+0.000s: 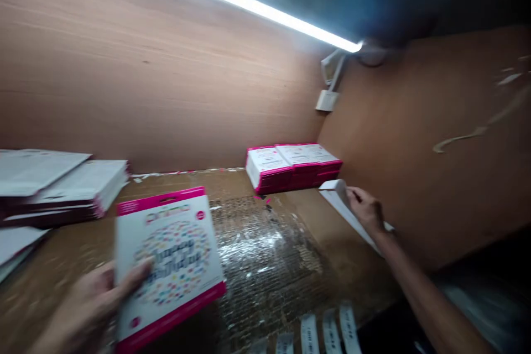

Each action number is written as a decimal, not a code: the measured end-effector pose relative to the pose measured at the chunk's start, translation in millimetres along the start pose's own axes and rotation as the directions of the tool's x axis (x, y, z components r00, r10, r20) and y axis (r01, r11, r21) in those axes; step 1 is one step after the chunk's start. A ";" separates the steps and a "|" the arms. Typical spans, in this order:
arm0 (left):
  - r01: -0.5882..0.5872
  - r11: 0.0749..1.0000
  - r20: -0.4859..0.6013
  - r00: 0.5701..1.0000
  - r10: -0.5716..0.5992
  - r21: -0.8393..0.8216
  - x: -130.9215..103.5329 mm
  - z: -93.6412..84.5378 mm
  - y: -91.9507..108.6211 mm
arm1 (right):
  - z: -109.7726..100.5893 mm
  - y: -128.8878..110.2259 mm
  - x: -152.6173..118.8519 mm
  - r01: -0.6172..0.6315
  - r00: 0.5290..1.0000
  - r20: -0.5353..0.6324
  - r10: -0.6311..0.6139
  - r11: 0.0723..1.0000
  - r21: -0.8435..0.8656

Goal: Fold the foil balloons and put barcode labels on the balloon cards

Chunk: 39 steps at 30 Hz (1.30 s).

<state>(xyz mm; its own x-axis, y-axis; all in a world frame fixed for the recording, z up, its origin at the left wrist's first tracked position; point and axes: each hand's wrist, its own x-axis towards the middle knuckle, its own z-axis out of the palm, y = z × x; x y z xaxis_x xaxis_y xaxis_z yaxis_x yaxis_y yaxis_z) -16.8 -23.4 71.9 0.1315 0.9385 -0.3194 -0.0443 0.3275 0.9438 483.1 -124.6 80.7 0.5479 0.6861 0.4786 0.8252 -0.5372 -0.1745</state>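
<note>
**One package in the left hand, a white strip at the right**

Head view. The left hand (pixel 97 290) holds a pink-and-white package (pixel 174 254) at its left side, the thumb lying across the printed front; the remaining fingers are largely hidden. The package is tilted, its front towards the viewer, over the near left part of the table (pixel 309 213). Motion blur softens its lettering. The right hand (pixel 367 210), well apart, is narrowed, thumb and fingers closed on the curled upper edge of a white strip (pixel 339 204) near the side panel (pixel 464 188). Behind the strip, pink-edged packages (pixel 298 168) stand in adjoining piles against the back panel (pixel 166 83); a larger stack of white-faced packages (pixel 78 185) lies at far left. Printed labels (pixel 309 334) hang in a row at the near edge, beside shiny clear tape (pixel 265 265).

Progress, as judged from this arrangement: a single package is in hand and appears to be partway through its handling, with the white strip engaged but not joined to it. Many packages lie stacked on both sides; which are finished and which remain cannot be told. Several labels remain unused at the near edge.
</note>
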 end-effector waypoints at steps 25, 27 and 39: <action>0.069 0.983 0.312 0.950 -0.013 -0.172 5.2 -22.8 -15.2 | -50.1 -310.6 -69.9 0.695 0.426 0.517 -0.742 0.634 0.338; 0.057 0.985 0.313 0.950 -0.004 -0.162 4.3 -23.8 -15.6 | -46.3 -309.4 -71.1 0.698 0.428 0.468 -0.773 0.612 0.372; -0.033 0.982 0.231 0.970 0.077 -0.186 -6.8 -31.6 -3.3 | -30.4 -289.8 -77.7 0.657 0.570 0.206 -0.795 0.592 0.467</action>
<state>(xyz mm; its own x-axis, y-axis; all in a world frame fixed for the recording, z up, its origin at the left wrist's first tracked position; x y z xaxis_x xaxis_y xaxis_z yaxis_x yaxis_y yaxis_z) -48.9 -27.3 68.3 0.3529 0.9100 -0.2178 -0.2320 0.3106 0.9218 197.2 -37.1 120.2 -0.3157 0.9195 0.2341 0.9127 0.3618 -0.1902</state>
